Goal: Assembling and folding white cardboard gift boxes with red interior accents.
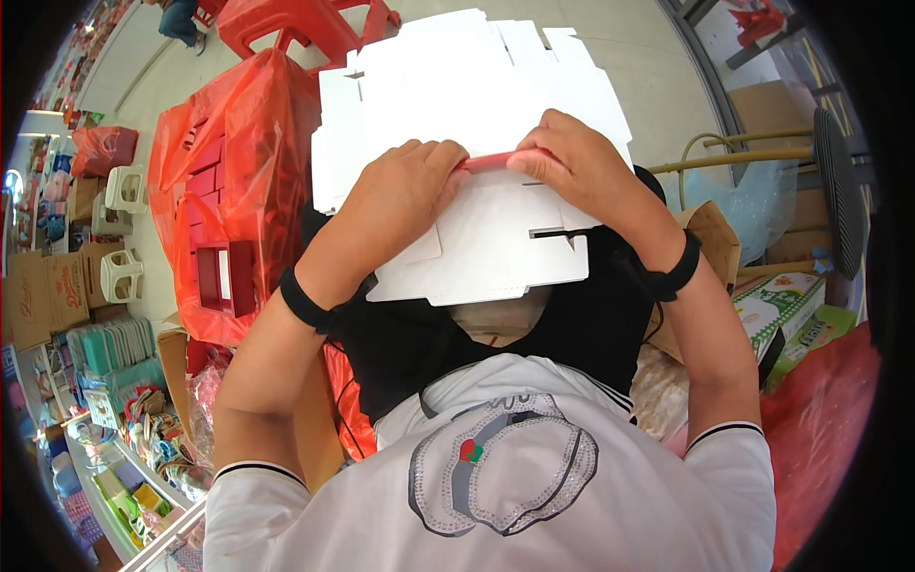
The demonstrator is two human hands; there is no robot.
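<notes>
Across my lap lies a flat white die-cut cardboard box blank [434, 91], with notches and tabs along its edges. A narrow red folded strip [490, 161] of the cardboard stands up across its middle. My left hand [405, 191] is closed on the left end of this strip, fingers curled over it. At the other end my right hand [577, 172] pinches it between thumb and fingers. A white cardboard flap spreads from the strip toward my body. Whether several blanks lie stacked underneath, I cannot tell.
To my left stands a large red plastic bag [272, 124] of dark red boxes, with an open dark red box [226, 276] at its near side. Red stools [286, 21] stand ahead. A cardboard carton [710, 238] and a green-and-white box [780, 307] are at my right.
</notes>
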